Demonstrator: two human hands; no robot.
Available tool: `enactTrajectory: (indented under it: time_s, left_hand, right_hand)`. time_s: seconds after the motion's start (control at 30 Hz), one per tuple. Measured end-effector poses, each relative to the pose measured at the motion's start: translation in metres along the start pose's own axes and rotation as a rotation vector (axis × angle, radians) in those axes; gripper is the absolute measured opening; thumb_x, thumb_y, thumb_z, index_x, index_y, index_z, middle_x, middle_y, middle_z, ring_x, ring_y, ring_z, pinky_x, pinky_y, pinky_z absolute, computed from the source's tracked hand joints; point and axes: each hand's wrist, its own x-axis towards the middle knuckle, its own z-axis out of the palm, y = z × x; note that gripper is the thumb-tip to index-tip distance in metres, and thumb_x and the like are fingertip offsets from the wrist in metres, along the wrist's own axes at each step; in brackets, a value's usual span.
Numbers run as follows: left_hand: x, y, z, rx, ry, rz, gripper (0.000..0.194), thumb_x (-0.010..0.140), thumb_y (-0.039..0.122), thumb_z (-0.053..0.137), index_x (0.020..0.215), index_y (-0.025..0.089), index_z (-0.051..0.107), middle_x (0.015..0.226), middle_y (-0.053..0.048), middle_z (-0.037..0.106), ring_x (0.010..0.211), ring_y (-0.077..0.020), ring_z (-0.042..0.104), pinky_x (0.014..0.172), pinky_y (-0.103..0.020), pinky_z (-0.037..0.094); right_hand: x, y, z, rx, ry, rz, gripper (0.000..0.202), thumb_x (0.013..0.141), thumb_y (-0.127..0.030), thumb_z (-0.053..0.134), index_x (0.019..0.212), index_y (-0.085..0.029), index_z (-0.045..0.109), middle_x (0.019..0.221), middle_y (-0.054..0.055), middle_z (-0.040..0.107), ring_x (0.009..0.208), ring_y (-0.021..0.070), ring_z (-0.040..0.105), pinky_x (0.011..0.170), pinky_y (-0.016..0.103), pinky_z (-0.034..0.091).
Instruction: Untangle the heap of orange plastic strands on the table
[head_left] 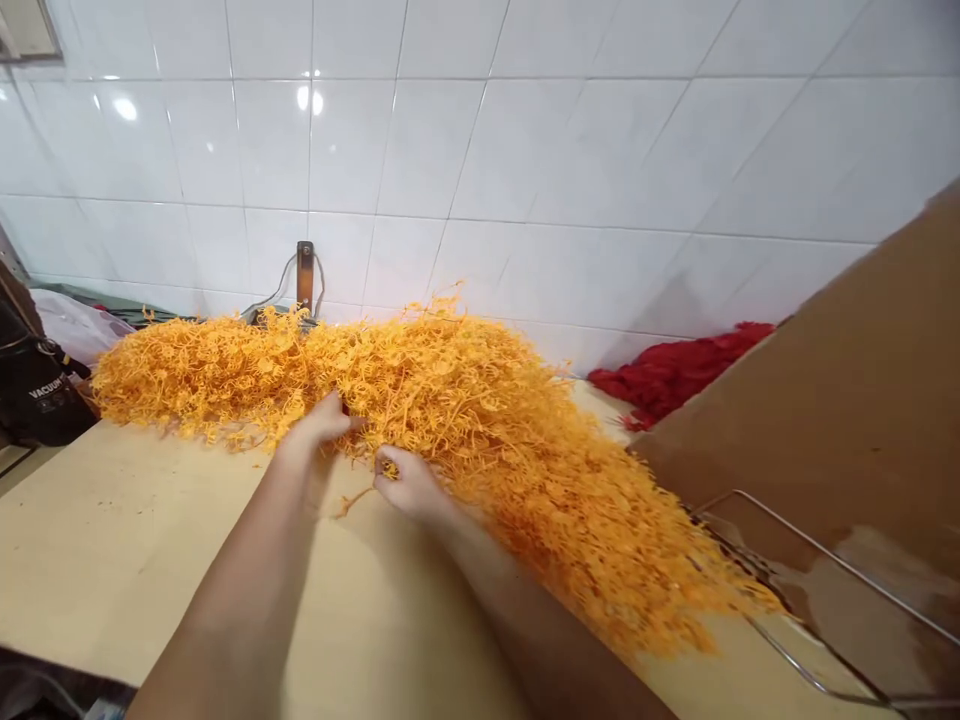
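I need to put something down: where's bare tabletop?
Widest: the tabletop left of the left forearm, before the orange foliage, lightly specked. Another patch lies between it and the right forearm. Crowded: the back, under that foliage, and the right, by the brown board.

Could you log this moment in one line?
left hand: at orange pile | right hand: curled at pile edge | surface: pale table | nearby: red heap, cardboard

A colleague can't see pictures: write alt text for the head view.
A person's left hand and right hand are at the near edge of a long heap of frilly orange strands on a pale tabletop. Behind is a white tiled wall; a red heap and brown panel are at right, a black item marked VACUUM at left.
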Motion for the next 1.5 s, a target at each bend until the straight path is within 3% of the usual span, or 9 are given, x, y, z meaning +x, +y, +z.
enactTrajectory:
  time_s: [0.1, 0.27, 0.37, 0.5, 0.67, 0.9, 1.13, 1.33, 1.5]
  left_hand:
    - [-0.010, 0.016, -0.027, 0.138, -0.099, -0.026, 0.018, 0.073, 0.028, 0.054, 0.078, 0.012, 0.060, 0.084, -0.008, 0.067, 0.079, -0.0191, 0.062, 0.068, -0.026, 0.045]
    - [-0.042, 0.052, -0.055, 0.275, -0.149, 0.070, 0.043, 0.079, 0.054, 0.040, 0.079, 0.015, 0.059, 0.087, -0.008, 0.066, 0.078, -0.0196, 0.059, 0.069, -0.029, 0.043]
    - [-0.047, 0.064, -0.045, 0.200, -0.090, 0.150, 0.063, 0.073, 0.066, 0.044, 0.104, 0.014, 0.056, 0.107, -0.012, 0.063, 0.094, -0.0232, 0.059, 0.080, -0.032, 0.046]
    - [-0.037, 0.068, -0.008, 0.216, 0.132, 0.191, 0.095, 0.064, 0.063, 0.059, 0.136, 0.008, 0.031, 0.135, -0.022, 0.040, 0.124, -0.0331, 0.042, 0.100, -0.039, 0.039]
    - [-0.027, 0.071, 0.014, 0.365, 0.220, 0.205, 0.048, 0.076, 0.029, 0.048, 0.121, 0.012, 0.049, 0.121, -0.016, 0.051, 0.112, -0.0294, 0.051, 0.093, -0.039, 0.044]
    - [-0.022, 0.060, -0.015, 0.320, 0.107, 0.189, 0.019, 0.069, 0.019, 0.045, 0.085, 0.018, 0.055, 0.085, -0.005, 0.063, 0.079, -0.0185, 0.058, 0.070, -0.030, 0.044]
    - [-0.017, 0.043, -0.031, 0.064, -0.004, 0.296, 0.020, 0.057, 0.005, 0.036, 0.070, 0.017, 0.047, 0.070, 0.000, 0.052, 0.069, -0.0113, 0.048, 0.069, -0.024, 0.040]
    - [-0.025, 0.042, -0.049, 0.045, -0.091, 0.304, 0.027, 0.060, 0.006, 0.034, 0.078, 0.015, 0.053, 0.080, -0.001, 0.056, 0.077, -0.0117, 0.050, 0.074, -0.023, 0.040]
    - [-0.031, 0.058, -0.044, 0.182, -0.151, 0.318, 0.018, 0.072, 0.016, 0.036, 0.076, 0.015, 0.053, 0.082, -0.003, 0.060, 0.078, -0.0138, 0.051, 0.074, -0.024, 0.041]
  right_hand:
    - [-0.002, -0.007, 0.005, -0.157, 0.019, 0.016, 0.003, 0.064, -0.017, 0.047, 0.067, -0.019, 0.047, 0.072, 0.001, 0.056, 0.071, 0.0145, 0.050, 0.066, 0.025, 0.035]
    - [-0.012, -0.019, 0.006, -0.314, 0.037, -0.025, 0.005, 0.068, -0.016, 0.046, 0.070, -0.019, 0.048, 0.080, 0.004, 0.060, 0.072, 0.0151, 0.052, 0.065, 0.026, 0.035]
    - [-0.019, -0.026, 0.005, -0.354, 0.041, -0.099, 0.005, 0.069, -0.018, 0.046, 0.073, -0.019, 0.050, 0.081, 0.004, 0.061, 0.071, 0.0157, 0.053, 0.066, 0.026, 0.036]
    - [-0.024, -0.031, 0.007, -0.421, 0.026, -0.145, 0.011, 0.071, -0.019, 0.046, 0.080, -0.018, 0.054, 0.085, 0.007, 0.062, 0.071, 0.0174, 0.054, 0.065, 0.028, 0.038]
    - [-0.025, -0.027, 0.009, -0.385, -0.014, -0.179, 0.020, 0.072, -0.016, 0.047, 0.089, -0.017, 0.057, 0.094, 0.007, 0.063, 0.078, 0.0173, 0.056, 0.072, 0.028, 0.042]
    - [-0.028, -0.026, 0.004, -0.357, -0.065, -0.272, 0.020, 0.076, -0.023, 0.050, 0.089, -0.014, 0.062, 0.092, 0.008, 0.058, 0.076, 0.0157, 0.055, 0.072, 0.030, 0.045]
    - [-0.031, -0.031, -0.032, 0.119, -0.283, -0.119, 0.032, 0.077, -0.027, 0.055, 0.104, -0.014, 0.066, 0.100, 0.008, 0.063, 0.066, 0.0093, 0.057, 0.063, 0.025, 0.049]
    - [-0.030, -0.017, -0.059, 0.295, 0.019, 0.213, 0.029, 0.077, -0.032, 0.054, 0.095, -0.013, 0.065, 0.088, 0.008, 0.068, 0.073, 0.0154, 0.063, 0.066, 0.029, 0.052]
    - [-0.020, -0.014, -0.043, 0.065, 0.048, 0.197, 0.027, 0.071, -0.037, 0.062, 0.085, -0.015, 0.062, 0.093, 0.010, 0.067, 0.091, 0.0238, 0.064, 0.081, 0.034, 0.051]
